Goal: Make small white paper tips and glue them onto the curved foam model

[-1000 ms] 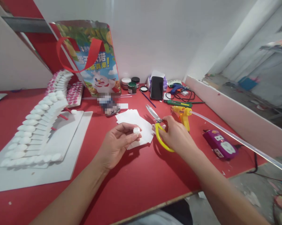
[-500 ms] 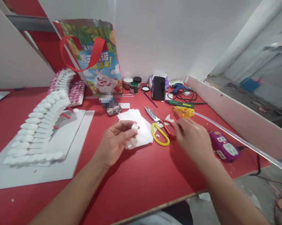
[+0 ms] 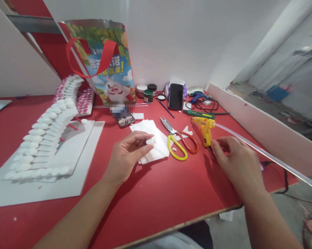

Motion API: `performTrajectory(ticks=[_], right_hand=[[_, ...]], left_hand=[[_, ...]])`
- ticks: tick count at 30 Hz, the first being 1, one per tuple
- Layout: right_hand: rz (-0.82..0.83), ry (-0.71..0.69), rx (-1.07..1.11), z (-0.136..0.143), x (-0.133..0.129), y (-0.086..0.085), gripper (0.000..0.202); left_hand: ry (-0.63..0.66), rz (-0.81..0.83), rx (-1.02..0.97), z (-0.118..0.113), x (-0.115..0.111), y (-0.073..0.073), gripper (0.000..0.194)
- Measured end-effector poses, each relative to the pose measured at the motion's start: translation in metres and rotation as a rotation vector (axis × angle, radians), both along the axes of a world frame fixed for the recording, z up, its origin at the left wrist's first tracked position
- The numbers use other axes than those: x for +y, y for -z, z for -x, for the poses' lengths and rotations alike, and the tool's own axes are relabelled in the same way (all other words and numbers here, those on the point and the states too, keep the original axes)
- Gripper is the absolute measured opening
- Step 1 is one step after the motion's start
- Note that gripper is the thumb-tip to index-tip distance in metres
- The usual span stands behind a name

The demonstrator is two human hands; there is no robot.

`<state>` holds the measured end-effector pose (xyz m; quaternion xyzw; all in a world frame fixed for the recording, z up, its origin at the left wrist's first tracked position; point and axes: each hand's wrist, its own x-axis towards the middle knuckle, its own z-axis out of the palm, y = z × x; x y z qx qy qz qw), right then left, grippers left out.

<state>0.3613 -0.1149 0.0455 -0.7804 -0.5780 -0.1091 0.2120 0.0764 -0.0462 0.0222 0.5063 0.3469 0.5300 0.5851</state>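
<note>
The near edge of the red-topped bench (image 3: pixel 145 207) runs below us at six o'clock; we count hours from the stack of thin white paper sheets (image 3: pixel 159 147), with twelve toward the wall. Just by the stack, at eight, our left hand (image 3: pixel 124 154) is clamped on a small rounded white piece (image 3: pixel 150 141), pinched between thumb and forefinger over the paper's left part. Between three and four, our right hand (image 3: pixel 236 160) has its thumb and fingers apart, loosely curled beside the handle of the yellow plastic glue gun (image 3: pixel 204 122); we cannot tell whether the thumb touches it. That gun lies toward two, a long clear glue stick (image 3: pixel 296 174) running from its back past our right hand. At three, between stack and gun, rest steel scissors (image 3: pixel 172 131) with one yellow and one orange-red loop, white scraps (image 3: pixel 188 131) next to them.

At nine, on flat white boards (image 3: pixel 88 145), we have a curved row of white slats (image 3: pixel 52 131) tipped with white ovals. Farther off, at two, lies a green-handled tool (image 3: pixel 199 114); at one, a black phone (image 3: pixel 176 97) leans upright. Three small jars (image 3: pixel 148 96) stand near twelve, and a colourful bag (image 3: pixel 114 90) with red straps stands near eleven.
</note>
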Motion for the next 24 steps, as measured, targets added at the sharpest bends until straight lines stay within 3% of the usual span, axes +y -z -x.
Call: performTrajectory(ticks=[5, 10, 13, 19, 21, 24], right_hand=[[0.092, 0.054, 0.096, -0.001, 0.01, 0.001, 0.044], [0.272, 0.059, 0.194, -0.005, 0.044, 0.006, 0.04], [0.233, 0.068, 0.286, -0.012, 0.065, 0.01, 0.038], [0.168, 0.049, 0.703, -0.025, 0.086, 0.027, 0.02], [0.123, 0.032, 0.756, -0.021, 0.082, 0.023, 0.016], [0.013, -0.09, 0.951, -0.002, 0.064, 0.002, 0.019]], left_hand=[[0.007, 0.031, -0.012, 0.0, 0.0, -0.001, 0.022], [0.008, 0.155, -0.034, 0.0, 0.0, -0.003, 0.025], [-0.004, 0.228, -0.074, -0.001, 0.001, -0.003, 0.027], [-0.028, 0.301, -0.121, 0.001, 0.005, -0.001, 0.031], [-0.042, 0.312, -0.144, 0.001, 0.007, 0.0, 0.031], [-0.066, 0.319, -0.183, 0.002, 0.011, 0.001, 0.03]])
